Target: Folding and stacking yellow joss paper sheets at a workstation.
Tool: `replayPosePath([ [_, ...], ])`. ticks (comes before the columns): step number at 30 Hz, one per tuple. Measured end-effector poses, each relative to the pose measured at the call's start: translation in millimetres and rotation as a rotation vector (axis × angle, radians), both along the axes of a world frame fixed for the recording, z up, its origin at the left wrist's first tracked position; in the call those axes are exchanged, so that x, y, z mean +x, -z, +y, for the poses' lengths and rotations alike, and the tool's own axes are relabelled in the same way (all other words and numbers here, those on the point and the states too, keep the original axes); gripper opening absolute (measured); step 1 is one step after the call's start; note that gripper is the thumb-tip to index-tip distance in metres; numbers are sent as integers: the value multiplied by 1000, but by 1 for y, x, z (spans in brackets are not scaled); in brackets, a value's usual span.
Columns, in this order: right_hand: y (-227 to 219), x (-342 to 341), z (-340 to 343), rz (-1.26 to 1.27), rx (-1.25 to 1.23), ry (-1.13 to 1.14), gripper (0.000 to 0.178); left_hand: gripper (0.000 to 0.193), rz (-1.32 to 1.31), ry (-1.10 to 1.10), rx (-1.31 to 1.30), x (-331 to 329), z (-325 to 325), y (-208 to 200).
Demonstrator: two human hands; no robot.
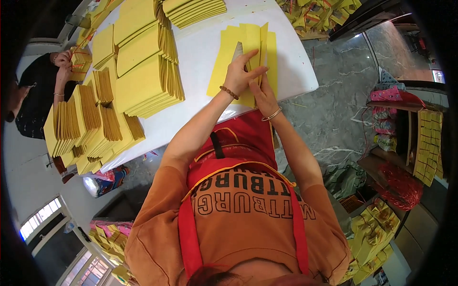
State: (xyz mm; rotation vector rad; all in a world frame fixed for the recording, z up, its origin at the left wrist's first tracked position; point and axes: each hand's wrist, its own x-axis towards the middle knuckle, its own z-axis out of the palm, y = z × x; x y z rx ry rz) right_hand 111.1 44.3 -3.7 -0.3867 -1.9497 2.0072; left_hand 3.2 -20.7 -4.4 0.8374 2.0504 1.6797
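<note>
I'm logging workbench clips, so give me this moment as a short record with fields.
Left hand: resting on the fanned yellow sheets, beaded bracelet on the wrist
Right hand: just below it, at the sheets' near edge, thin bangle on the wrist
Grip: unclear for both
Surface: white table
Nearby: yellow paper stacks to the left
Other person: at far left, hands on a small bundle
</note>
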Motion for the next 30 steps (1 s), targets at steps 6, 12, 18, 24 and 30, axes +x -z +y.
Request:
replayPosePath([
  [6, 9, -1, 0, 17, 42, 35, 78, 61, -33, 40, -12, -2, -4, -3],
  [12, 2, -1, 1, 38, -45, -5, 71, 53, -115, 50, 61, -3, -3, 12],
  [18, -3, 0, 1, 99, -35, 4, 63, 40, -45, -107, 197, 5, 5, 4],
  [24, 2, 0, 1, 76, 69, 64, 62, 37, 27, 2, 127, -2, 2, 10],
  [30, 0, 1, -1, 18, 39, 64, 61, 51, -9, -9, -5, 1, 1, -4],
])
